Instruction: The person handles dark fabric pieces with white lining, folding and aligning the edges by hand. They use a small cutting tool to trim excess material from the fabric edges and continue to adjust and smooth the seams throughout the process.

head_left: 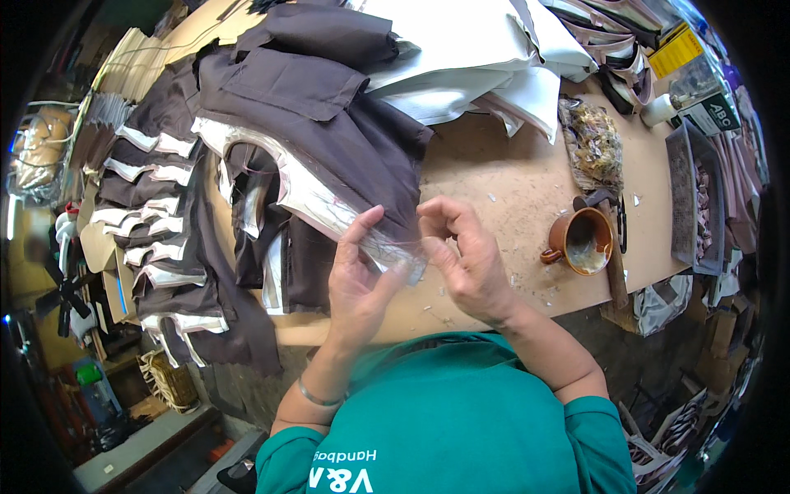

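Dark brown fabric pieces (329,152) lie layered on the table, one with a curved white-faced edge (309,198) reaching toward me. My left hand (355,284) is at the near end of that edge, its index finger raised and its thumb apart and blurred. Whether it touches the fabric is hard to tell. Just right of it, my right hand (471,267) is closed, thumb and fingertips brought together. Fine hair-like threads show between the two hands. What sits in the right fingertips, if anything, is too small to make out.
Brown pieces with white tabs (169,251) overhang the table's left edge. White sheets (469,66) pile at the back. To the right are a brown mug (581,241) with pale residue, a hammer (611,255), a bag of scraps (592,146) and a grey plastic tray (681,198).
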The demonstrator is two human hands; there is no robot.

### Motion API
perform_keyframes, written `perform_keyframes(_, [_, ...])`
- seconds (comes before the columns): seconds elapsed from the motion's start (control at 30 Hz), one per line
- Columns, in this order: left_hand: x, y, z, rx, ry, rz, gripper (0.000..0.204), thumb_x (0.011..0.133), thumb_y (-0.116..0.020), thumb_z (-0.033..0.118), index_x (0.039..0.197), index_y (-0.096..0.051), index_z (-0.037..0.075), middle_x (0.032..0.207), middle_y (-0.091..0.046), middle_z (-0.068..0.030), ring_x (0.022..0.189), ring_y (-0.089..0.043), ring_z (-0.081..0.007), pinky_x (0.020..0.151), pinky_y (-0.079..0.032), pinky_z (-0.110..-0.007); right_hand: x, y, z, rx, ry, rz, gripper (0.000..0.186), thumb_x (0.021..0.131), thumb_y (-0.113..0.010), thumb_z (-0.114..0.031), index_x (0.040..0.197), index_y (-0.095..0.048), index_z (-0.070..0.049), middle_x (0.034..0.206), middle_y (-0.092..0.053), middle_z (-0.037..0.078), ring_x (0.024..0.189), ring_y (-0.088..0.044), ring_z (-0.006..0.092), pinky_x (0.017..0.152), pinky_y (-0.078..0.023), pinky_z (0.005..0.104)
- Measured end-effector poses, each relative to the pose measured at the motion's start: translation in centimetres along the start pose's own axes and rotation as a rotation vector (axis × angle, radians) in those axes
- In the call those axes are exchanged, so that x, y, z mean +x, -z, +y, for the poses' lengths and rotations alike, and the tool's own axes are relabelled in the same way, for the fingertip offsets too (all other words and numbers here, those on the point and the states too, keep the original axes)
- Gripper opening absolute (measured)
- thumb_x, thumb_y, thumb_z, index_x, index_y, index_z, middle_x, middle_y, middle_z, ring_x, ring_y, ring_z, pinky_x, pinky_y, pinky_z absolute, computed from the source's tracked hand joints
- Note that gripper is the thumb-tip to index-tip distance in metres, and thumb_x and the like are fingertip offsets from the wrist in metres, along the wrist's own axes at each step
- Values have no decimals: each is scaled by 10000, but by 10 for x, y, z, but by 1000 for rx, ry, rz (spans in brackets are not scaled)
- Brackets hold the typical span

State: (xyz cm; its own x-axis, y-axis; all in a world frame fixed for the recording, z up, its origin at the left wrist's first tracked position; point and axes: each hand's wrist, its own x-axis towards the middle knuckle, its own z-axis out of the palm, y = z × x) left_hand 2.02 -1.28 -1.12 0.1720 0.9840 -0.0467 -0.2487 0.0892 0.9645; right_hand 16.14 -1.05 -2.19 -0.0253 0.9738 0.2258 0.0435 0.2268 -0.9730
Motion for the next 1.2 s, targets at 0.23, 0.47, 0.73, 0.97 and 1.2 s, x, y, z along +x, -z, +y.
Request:
perform_keyframes(0.23, [-2, 10, -12, 52, -42, 19, 598, 735, -554, -126, 1260, -291, -17, 1153, -413, -101, 1061, -468, -151, 904, -417, -270, 4, 7, -5, 14, 13, -107, 411, 735, -546, 77, 1126, -448, -1, 901, -514, 123, 831, -517, 256, 750, -431, 302])
perform_keyframes(0.47, [-3, 9, -8, 124, -32, 2, 670, 734, -579, -129, 1292, -228, -10, 1142, -420, -122, 1037, -490, -159, 862, -451, -251, 1, -9, 17, -350, 402, -66, 592, 654, -563, 86, 1219, -405, 8, 950, -533, 142, 791, -516, 289, 694, -448, 362])
perform_keyframes(0.73, [-5, 10, -8, 187, -19, 45, 615, 741, -554, -126, 1271, -263, -15, 1056, -457, -96, 963, -509, -125, 827, -459, -230, 4, -8, 11, -265, 184, -155, 431, 715, -513, 71, 1132, -423, 11, 911, -507, 134, 812, -508, 248, 739, -425, 327])
perform_keyframes(0.97, [0, 12, -9, 117, -23, 59, 531, 744, -607, -61, 1208, -355, 0, 997, -502, -70, 907, -499, -101, 788, -433, -230, 4, 3, 8, 269, -68, -161, 329, 822, -472, 25, 1134, -375, -12, 899, -461, 64, 877, -480, 142, 835, -384, 277])
perform_keyframes(1.2, [1, 12, -9, 41, 5, 32, 540, 737, -576, -98, 1216, -353, 13, 1001, -519, -67, 915, -512, -104, 802, -433, -238, 2, 2, 14, 598, -70, -175, 335, 838, -440, 26, 1149, -332, -39, 913, -425, 68, 801, -458, 113, 734, -405, 249])
